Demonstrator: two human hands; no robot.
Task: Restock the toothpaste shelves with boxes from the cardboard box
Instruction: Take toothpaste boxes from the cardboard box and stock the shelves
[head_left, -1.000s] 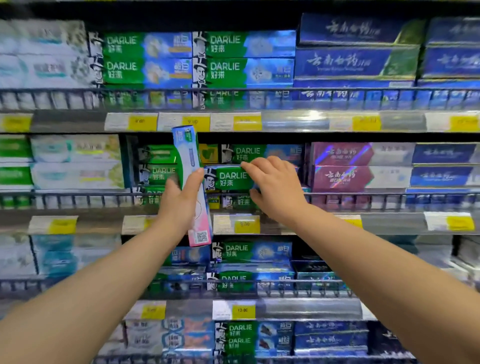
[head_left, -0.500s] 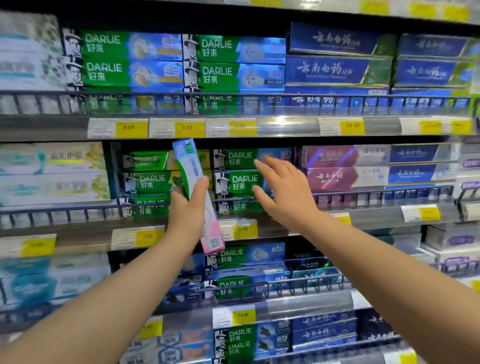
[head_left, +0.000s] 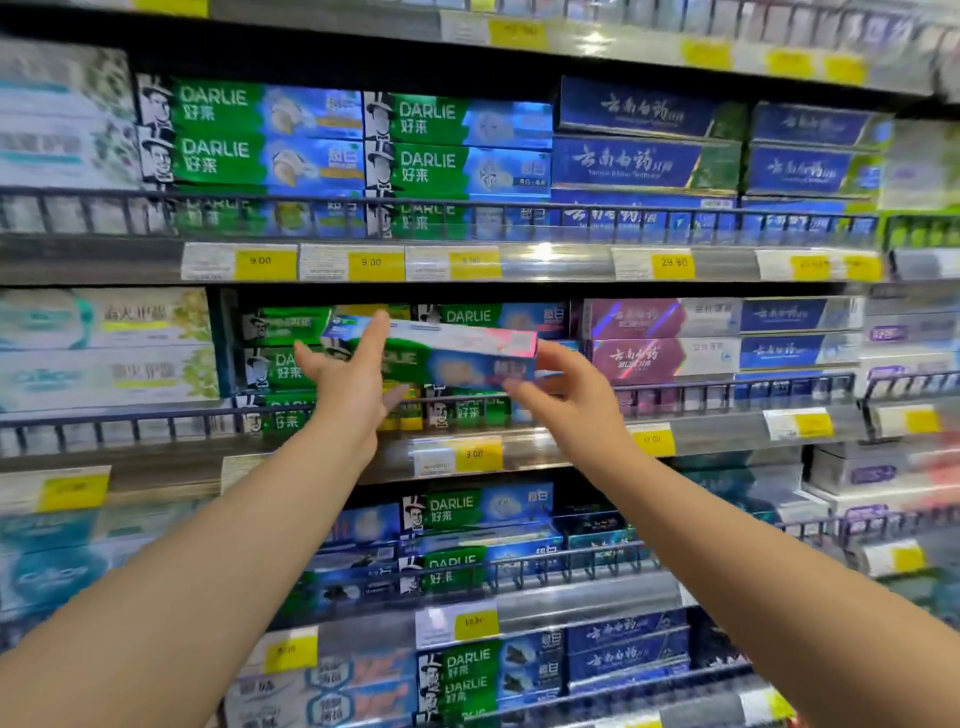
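The toothpaste box lies horizontal in front of the middle shelf, between both hands. The left hand, fingers straight and spread, presses on its left part. The right hand meets its right end; whether it grips cannot be told. The box is pale blue-white with a pink right end.

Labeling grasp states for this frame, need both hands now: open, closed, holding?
Left hand: open, straight fingers pressing the toothpaste box.
Right hand: pinching the same box's pink end.

Shop aisle: tiered shelves packed with toothpaste boxes, yellow price tags along edges.
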